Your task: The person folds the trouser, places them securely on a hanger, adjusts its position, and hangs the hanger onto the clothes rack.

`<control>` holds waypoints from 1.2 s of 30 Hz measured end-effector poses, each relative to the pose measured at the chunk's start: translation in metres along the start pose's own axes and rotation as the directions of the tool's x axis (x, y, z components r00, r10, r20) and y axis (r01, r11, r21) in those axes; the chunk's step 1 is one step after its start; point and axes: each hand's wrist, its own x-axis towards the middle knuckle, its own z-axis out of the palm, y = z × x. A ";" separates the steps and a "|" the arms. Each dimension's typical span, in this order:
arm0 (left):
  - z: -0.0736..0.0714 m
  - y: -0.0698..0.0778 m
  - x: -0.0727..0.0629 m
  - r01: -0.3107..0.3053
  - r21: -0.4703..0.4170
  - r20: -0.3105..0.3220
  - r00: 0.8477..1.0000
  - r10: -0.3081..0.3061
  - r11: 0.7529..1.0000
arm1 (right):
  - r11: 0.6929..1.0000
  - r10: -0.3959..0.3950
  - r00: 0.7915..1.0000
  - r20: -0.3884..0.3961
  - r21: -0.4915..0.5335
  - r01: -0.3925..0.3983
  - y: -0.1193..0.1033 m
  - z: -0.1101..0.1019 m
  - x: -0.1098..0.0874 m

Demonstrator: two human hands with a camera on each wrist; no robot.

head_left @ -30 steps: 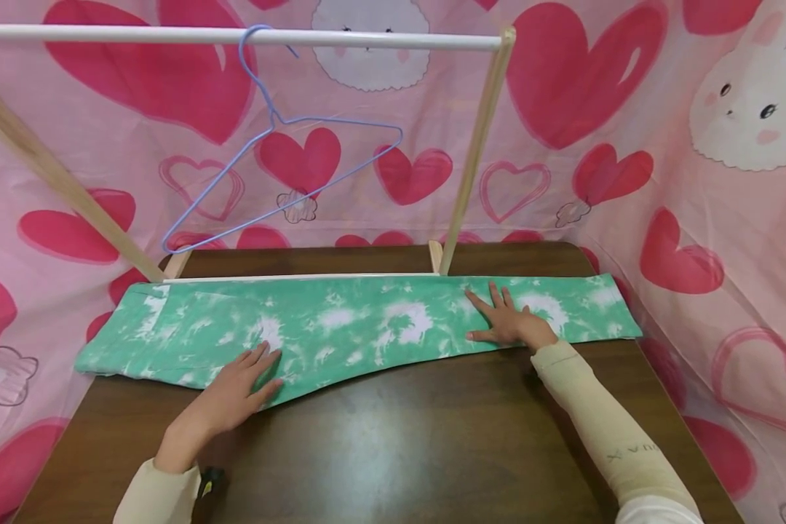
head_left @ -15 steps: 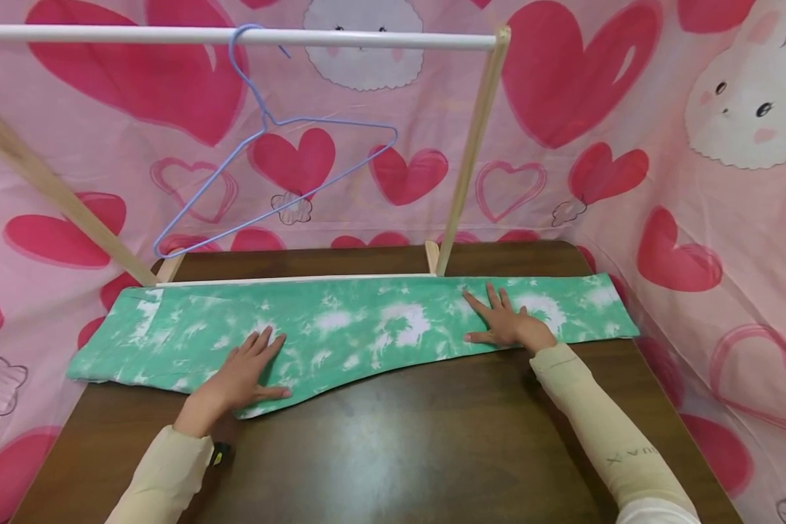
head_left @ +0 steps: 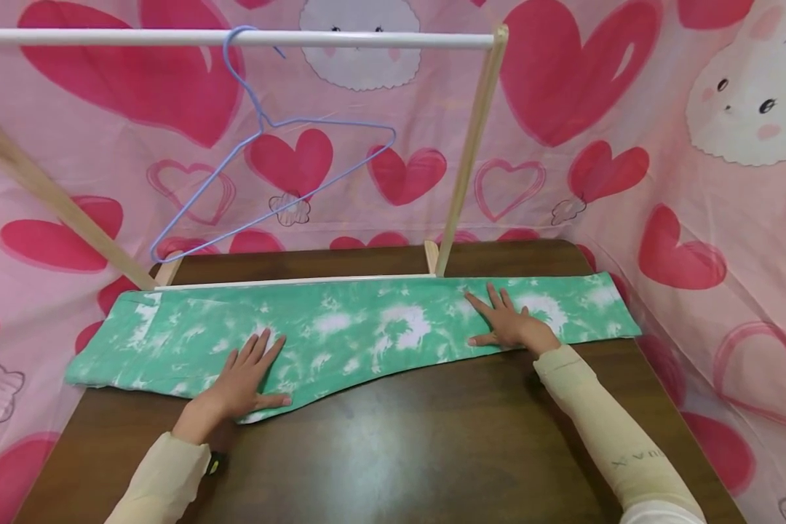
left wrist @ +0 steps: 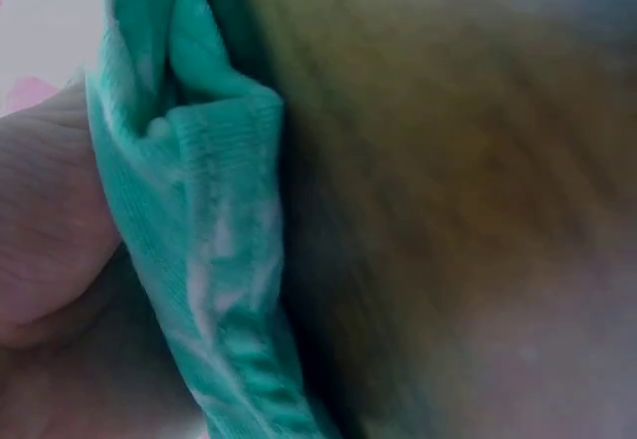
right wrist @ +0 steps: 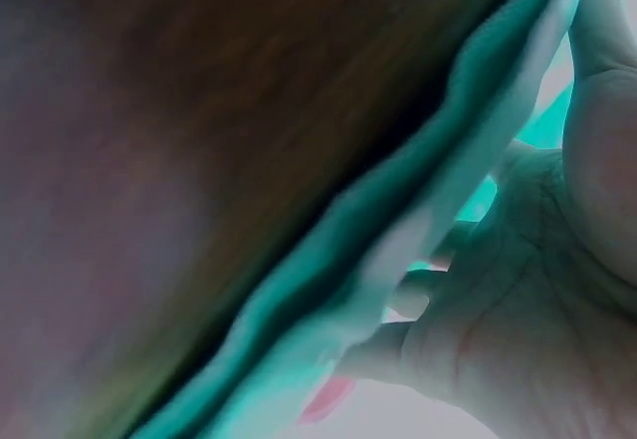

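A pair of green-and-white tie-dye trousers [head_left: 354, 327], folded lengthwise, lies across the table with the wide waist end at the left and the narrow leg ends at the right. My left hand [head_left: 239, 382] rests on the wider part near its front edge, fingers spread. Farther right, my right hand [head_left: 507, 325] lies on the leg part with its fingers spread too. The left wrist view shows a stitched fabric edge [left wrist: 234, 200] beside the hand. Layered cloth edges [right wrist: 398, 220] run past the palm [right wrist: 528, 280] in the right wrist view.
A rack with a white top rail [head_left: 367, 39] and wooden posts [head_left: 471, 145] stands behind the trousers. From its rail hangs a blue wire hanger [head_left: 262, 124]. Pink heart-patterned cloth [head_left: 602, 94] encloses the brown table [head_left: 393, 451] at the back and sides.
My left hand has slid forward over the cloth and its fingers have spread. The trousers' left part has shifted slightly toward the front left. My right hand stays in place.
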 end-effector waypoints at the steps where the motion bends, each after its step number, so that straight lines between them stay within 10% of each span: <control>1: 0.001 -0.002 -0.001 -0.009 0.002 -0.016 1.000 0.009 1.000 | 1.000 -0.003 1.000 -0.004 -0.001 0.003 0.001 -0.001 -0.001; 14: -0.004 0.001 -0.004 0.017 -0.062 -0.023 1.000 -0.019 0.998 | 0.990 -0.090 0.988 -0.127 0.097 0.103 0.056 -0.016 -0.024; 24: -0.009 0.001 0.010 -0.037 -0.033 -0.067 0.997 0.034 0.999 | 0.996 -0.005 0.872 -0.490 0.075 0.048 0.140 -0.020 -0.065; 36: -0.011 0.009 0.017 -0.001 0.020 -0.031 1.000 0.001 1.000 | 0.958 0.282 0.883 -0.376 0.163 -0.237 0.189 -0.040 -0.106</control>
